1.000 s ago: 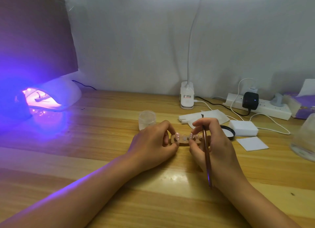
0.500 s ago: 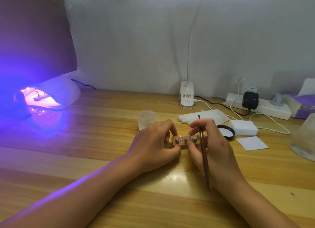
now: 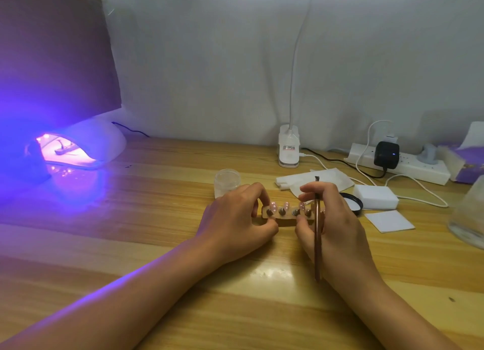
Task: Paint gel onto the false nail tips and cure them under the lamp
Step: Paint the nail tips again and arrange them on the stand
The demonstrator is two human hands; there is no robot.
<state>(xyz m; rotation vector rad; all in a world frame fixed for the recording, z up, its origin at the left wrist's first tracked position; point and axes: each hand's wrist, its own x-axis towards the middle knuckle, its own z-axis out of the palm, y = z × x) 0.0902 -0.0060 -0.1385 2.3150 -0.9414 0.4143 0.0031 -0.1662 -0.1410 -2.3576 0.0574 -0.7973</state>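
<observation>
- Our left hand point(image 3: 235, 218) pinches the left end of a small wooden bar point(image 3: 285, 220), with the thumb under it and the fingers curled over the top.
- Our right hand point(image 3: 332, 226) pinches the other end of the bar the same way.
- The right hand's curled fingers also grip a thin brush point(image 3: 317, 241). Its dark tip sticks up past the fingers and its handle runs back over the hand toward the wrist.
- The pink nail tips point(image 3: 273, 207) stand in a row on the bar, between our two hands. The bar sits low, right at the table point(image 3: 157, 245).
- A small clear jar point(image 3: 227, 182) stands just behind the left hand.
- A black lid point(image 3: 352, 201), a white block point(image 3: 375, 196) and a white paper square point(image 3: 389, 220) lie just to the right of the right hand.
- The curing lamp point(image 3: 99, 142) is far off to the left of our hands, and it glows purple. Another bar point(image 3: 64, 149) lies inside it.
- A desk lamp base point(image 3: 288, 148) and a power strip point(image 3: 408, 166) sit behind the hands, by the wall.
</observation>
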